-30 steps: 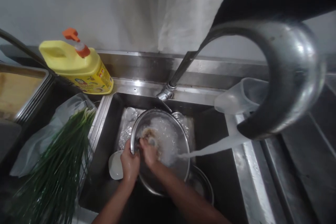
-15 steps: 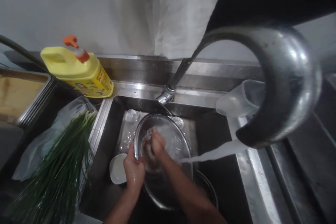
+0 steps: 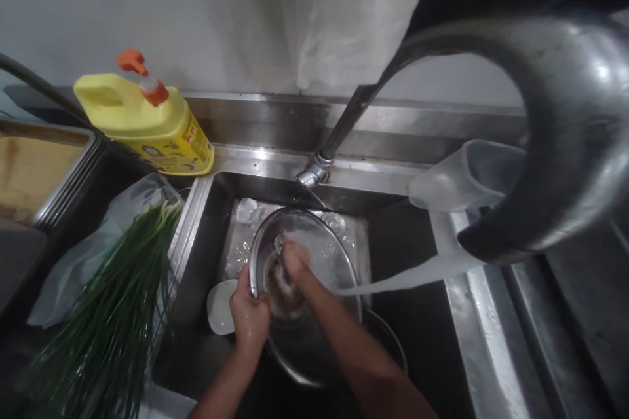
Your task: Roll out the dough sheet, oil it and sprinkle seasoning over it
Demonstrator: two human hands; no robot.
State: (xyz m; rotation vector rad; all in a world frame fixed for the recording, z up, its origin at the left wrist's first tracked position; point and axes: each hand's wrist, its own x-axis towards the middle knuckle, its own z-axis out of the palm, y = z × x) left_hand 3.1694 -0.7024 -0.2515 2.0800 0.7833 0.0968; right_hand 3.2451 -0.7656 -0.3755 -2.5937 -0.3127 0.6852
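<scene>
A large metal bowl (image 3: pixel 314 360) is tilted inside the sink (image 3: pixel 417 347), with water running into it. My left hand (image 3: pixel 249 311) is closed round the bowl's left rim, thumb on the inside. Inside the bowl, my right hand (image 3: pixel 296 260) presses a silvery steel wool scourer (image 3: pixel 278 245) against the wall, its fingers closed and partly hidden. Brownish, murky water lies around that hand. From the curved faucet (image 3: pixel 565 163) at the right, a white stream (image 3: pixel 407 279) falls into the bowl.
A white dish (image 3: pixel 222 308) and clear plastic pieces lie in the sink. A yellow soap jug (image 3: pixel 142 127) with an orange pump stands behind left. Green onions (image 3: pixel 113 301) on a plastic bag lie left; a clear plastic container (image 3: pixel 442 177) sits on the right ledge.
The whole view has shifted slightly, with the faucet now farther right. My right hand has moved a little within the bowl, while my left keeps its hold on the rim.
</scene>
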